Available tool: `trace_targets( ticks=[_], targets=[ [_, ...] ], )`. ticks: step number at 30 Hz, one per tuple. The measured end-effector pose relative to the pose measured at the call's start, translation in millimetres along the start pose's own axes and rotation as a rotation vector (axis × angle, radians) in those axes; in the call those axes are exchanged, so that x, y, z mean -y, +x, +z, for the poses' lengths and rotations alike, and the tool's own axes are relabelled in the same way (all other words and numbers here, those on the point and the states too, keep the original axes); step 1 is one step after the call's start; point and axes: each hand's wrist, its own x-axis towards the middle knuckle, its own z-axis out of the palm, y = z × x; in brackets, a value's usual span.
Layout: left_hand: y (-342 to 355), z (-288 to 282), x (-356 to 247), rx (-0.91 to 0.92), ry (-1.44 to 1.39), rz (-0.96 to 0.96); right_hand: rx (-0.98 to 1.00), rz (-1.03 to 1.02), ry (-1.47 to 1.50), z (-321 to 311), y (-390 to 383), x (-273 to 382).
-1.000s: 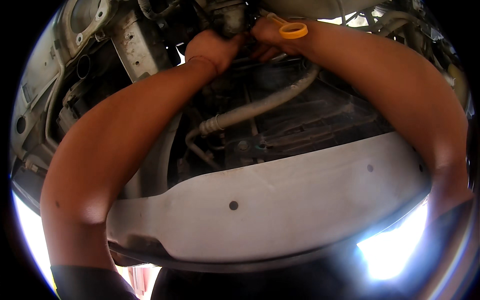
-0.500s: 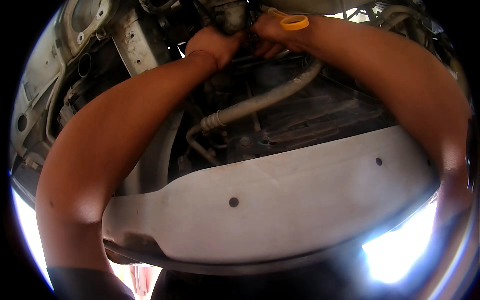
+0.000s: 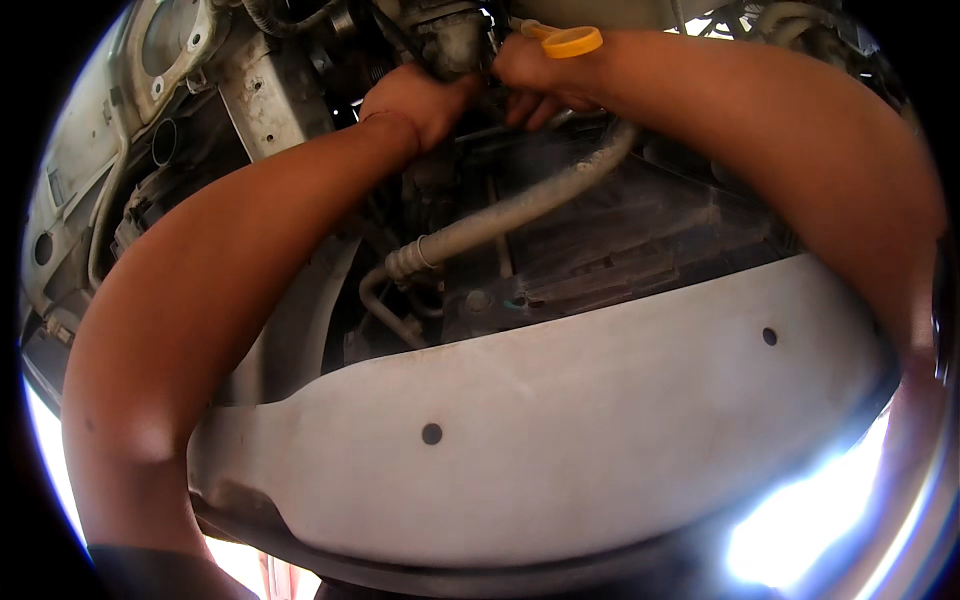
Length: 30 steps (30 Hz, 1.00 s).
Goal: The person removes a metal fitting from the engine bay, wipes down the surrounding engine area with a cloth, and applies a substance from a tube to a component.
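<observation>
My left hand (image 3: 415, 105) reaches up against a grimy metal housing (image 3: 450, 40) at top centre; its fingertips are hidden among dark parts. Just to its right, my right hand (image 3: 530, 80) has its fingers curled around the same spot, on something I cannot make out. An orange ring handle (image 3: 572, 50) sits just above the back of that hand and wrist. Below both hands runs a grey pipe (image 3: 510, 210) with a ribbed sleeve at its lower end.
A pale panel (image 3: 590, 400) with holes spans the lower view between my forearms. A metal beam (image 3: 260, 110) and brackets (image 3: 175, 40) stand at upper left, with hoses (image 3: 780, 20) at upper right. Bright light shows past the lower edges.
Both hands stay at the housing and have shifted slightly left in the picture, along with the orange ring and surrounding parts. The pale panel also appears somewhat larger.
</observation>
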Motion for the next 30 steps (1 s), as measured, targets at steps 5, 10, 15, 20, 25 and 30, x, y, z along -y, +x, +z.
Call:
trace_targets(
  ticks=[5,10,15,20,25,30],
  targets=[
    [-10,-6,-12,0.014,0.006,0.007,0.016,0.021,0.037,-4,-6,-3],
    [-13,-10,-8,0.024,-0.042,-0.055,-0.004,0.069,0.017,3,-1,0],
    [-15,-1,0,-0.068,-0.146,0.142,-0.02,0.059,-0.067,-2,15,-13],
    [-1,-13,3,0.121,0.045,0.124,-0.014,-0.191,0.091,-6,8,-25],
    [14,13,24,-0.088,-0.086,0.284,-0.074,-0.09,0.049,1,8,-16],
    [10,12,20,-0.147,-0.051,0.335,-0.115,-0.007,-0.016,1,6,-8]
  ],
)
